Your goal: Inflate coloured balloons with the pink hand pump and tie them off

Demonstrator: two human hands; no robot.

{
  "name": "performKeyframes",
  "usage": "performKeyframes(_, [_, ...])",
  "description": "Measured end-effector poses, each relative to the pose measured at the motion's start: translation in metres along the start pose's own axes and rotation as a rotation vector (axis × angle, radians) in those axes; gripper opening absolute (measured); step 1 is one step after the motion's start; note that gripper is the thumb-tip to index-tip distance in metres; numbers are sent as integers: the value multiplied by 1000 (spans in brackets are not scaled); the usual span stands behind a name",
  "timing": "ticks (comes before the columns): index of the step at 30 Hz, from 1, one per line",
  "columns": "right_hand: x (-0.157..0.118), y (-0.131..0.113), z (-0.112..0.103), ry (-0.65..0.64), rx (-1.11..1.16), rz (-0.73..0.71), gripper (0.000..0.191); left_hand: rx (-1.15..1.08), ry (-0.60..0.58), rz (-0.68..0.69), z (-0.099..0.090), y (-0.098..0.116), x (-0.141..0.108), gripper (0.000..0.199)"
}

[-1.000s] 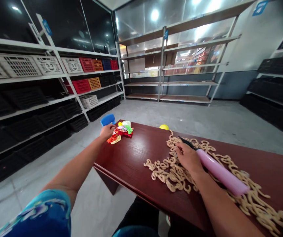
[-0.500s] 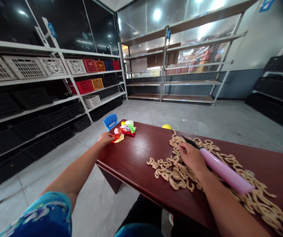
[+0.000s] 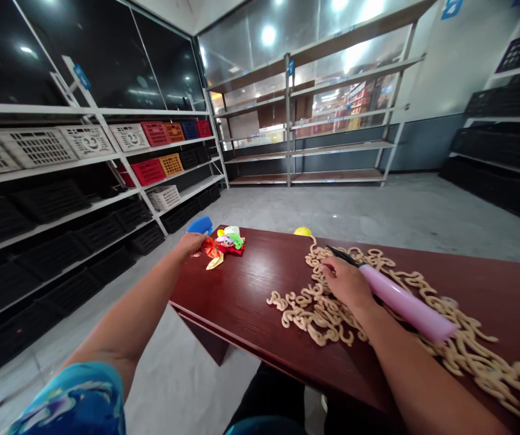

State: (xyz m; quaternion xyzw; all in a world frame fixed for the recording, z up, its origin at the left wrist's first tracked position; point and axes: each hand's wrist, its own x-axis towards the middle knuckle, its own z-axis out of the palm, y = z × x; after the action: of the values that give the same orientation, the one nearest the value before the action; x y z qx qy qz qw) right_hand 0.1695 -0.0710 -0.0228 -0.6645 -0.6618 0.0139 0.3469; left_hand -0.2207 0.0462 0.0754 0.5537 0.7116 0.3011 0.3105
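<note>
At the table's far left corner my left hand (image 3: 191, 244) pinches a crumpled orange-red piece (image 3: 210, 246) that looks like a limp balloon. Beside it lies a small pile of limp, many-coloured pieces (image 3: 230, 240), and a cream one (image 3: 215, 261) rests apart in front. My right hand (image 3: 344, 278) is over curly beige strands (image 3: 314, 317), which look like uninflated long balloons. Its fingers are curled, and whatever lies between them is hidden. Right next to this hand a pink hand pump (image 3: 409, 302) with a black end lies on the strands.
The dark red table (image 3: 255, 272) runs from left to right before me. Behind its far edge show a yellow round thing (image 3: 303, 231) and a blue chair (image 3: 200, 225). Crates (image 3: 42, 147) fill the left shelves, and a metal rack (image 3: 288, 121) stands at the back.
My left hand has drawn the orange-red piece slightly away from the pile, and the cream piece now lies separate. The right hand stays by the pump. The view has turned slightly right.
</note>
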Motion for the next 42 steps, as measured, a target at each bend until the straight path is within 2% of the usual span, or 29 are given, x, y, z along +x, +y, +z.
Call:
performKeyframes(3, [-1,-3,-2,0,-6,1,15,-331,-156,-108,20,26,-5,10])
performKeyframes(5, [-1,-4,-2,13,1,-2,15,-572,-270,-150,40,41,-12,7])
performKeyframes(9, [-2,-7,-2,69,88,-37,18,-931,-477,-214,100,61,-38,6])
performKeyframes(14, [-4,-14,-6,97,251,-117,27,-1065,-735,-324,183,72,-78,13])
performKeyframes(16, [-6,-16,-8,95,270,-143,39,-1093,-800,-339,205,76,-91,15])
performKeyframes(18, [-7,-16,-9,99,266,-157,47,-1112,-829,-338,220,78,-100,16])
performKeyframes(21, [-6,-16,-10,101,241,-177,48,-1121,-814,-318,231,81,-107,17])
performKeyframes(25, [-4,-15,-11,97,189,-263,29,-1112,-740,-345,236,82,-112,15])
performKeyframes(27, [-3,-15,-11,119,179,-274,21,-1132,-755,-368,237,82,-113,13])
performKeyframes(29, [-3,-15,-11,147,182,-249,20,-1167,-808,-404,237,82,-113,15])
performKeyframes(32, [-2,-15,-11,177,197,-211,22,-1197,-955,-493,238,84,-115,36])
performKeyframes(34, [-2,-15,-12,182,205,-229,22,-1224,-1065,-520,240,86,-116,47])
performKeyframes(36, [-2,-16,-13,175,198,-276,22,-1278,-1123,-510,244,87,-117,46])
performKeyframes(38, [-1,-16,-13,165,185,-336,22,-1342,-1099,-479,247,90,-115,36])
performKeyframes(42, [2,-15,-14,205,148,-360,21,-1379,-910,-327,242,97,-102,23])
